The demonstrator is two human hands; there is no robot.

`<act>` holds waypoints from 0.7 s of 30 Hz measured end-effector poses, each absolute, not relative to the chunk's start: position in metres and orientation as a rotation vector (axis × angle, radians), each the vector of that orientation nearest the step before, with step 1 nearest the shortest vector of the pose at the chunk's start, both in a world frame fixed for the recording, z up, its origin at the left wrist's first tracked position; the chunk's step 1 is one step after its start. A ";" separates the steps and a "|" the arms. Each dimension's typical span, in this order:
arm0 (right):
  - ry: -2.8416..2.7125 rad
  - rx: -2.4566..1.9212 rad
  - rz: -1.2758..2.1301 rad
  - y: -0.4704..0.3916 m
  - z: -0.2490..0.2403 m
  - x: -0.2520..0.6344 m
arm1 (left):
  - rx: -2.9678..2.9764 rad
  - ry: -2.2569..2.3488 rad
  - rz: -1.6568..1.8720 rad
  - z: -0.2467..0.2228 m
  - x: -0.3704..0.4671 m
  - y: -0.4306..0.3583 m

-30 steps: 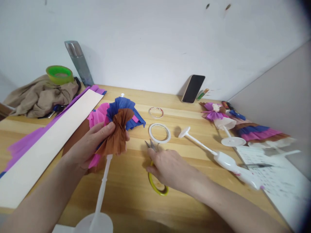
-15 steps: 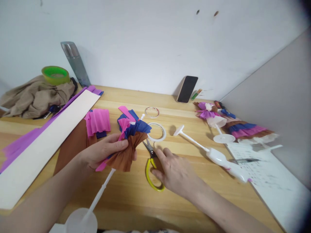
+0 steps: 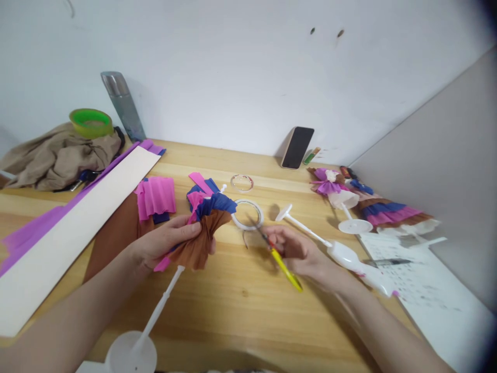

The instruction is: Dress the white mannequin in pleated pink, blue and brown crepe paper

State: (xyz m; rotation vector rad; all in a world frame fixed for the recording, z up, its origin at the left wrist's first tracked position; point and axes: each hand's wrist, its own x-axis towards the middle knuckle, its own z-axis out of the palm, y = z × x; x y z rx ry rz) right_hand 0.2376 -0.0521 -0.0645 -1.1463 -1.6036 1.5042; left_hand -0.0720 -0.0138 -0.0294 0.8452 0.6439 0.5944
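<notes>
Pale wooden tabletop [image 3: 217,316] beneath ruffled brown-blue-pink crepe paper [image 3: 198,238], pinched in the left hand [image 3: 174,238].

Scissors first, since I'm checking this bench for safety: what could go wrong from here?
The scissors in the right hand point towards the white tape roll, so the blades might snag it. If they swing further left, they could nick the left hand. The ruffled paper pinched there looks thin and may tear.

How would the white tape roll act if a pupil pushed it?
The white tape roll would probably slide rather than roll, as it lies flat. Its narrow ring looks fairly light; stood on edge, it might roll away.
</notes>
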 end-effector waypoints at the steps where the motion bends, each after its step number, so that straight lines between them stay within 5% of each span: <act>1: -1.537 -1.123 1.502 -0.049 -0.068 0.242 | 0.845 0.636 0.598 -0.030 -0.072 -0.014; 14: -2.267 -1.026 0.732 -0.009 -0.014 0.209 | 0.815 0.697 0.570 -0.030 -0.068 -0.014; 21: -2.315 -0.866 0.643 0.004 -0.018 0.215 | 0.808 0.692 0.529 -0.030 -0.068 -0.014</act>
